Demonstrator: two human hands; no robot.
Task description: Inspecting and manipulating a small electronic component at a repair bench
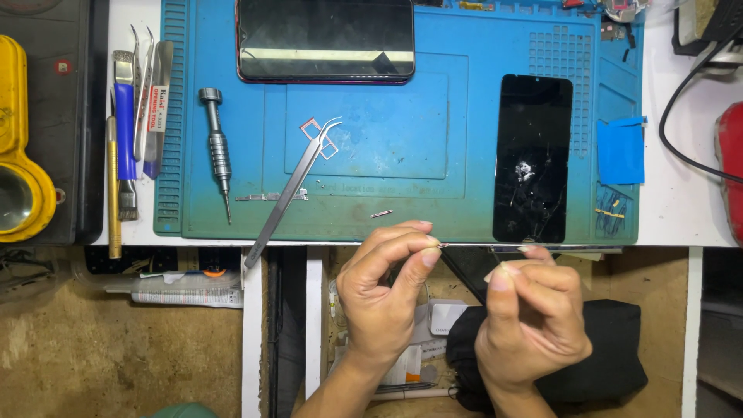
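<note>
The right hand is curled, thumb and forefinger pinched together on nothing visible. Just beside it, the left hand pinches a tiny metal part at its fingertips. A cracked phone lies just beyond both hands.

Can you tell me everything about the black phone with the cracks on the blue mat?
The phone is a slim black rectangle with rounded corners and a glossy glass face. Its screen is dark. White cracks spread out like a spider web from a chipped spot a little below the middle. It lies flat, face up, on the right side of the blue mat, its long side pointing away from the person. No hand touches it.
</note>
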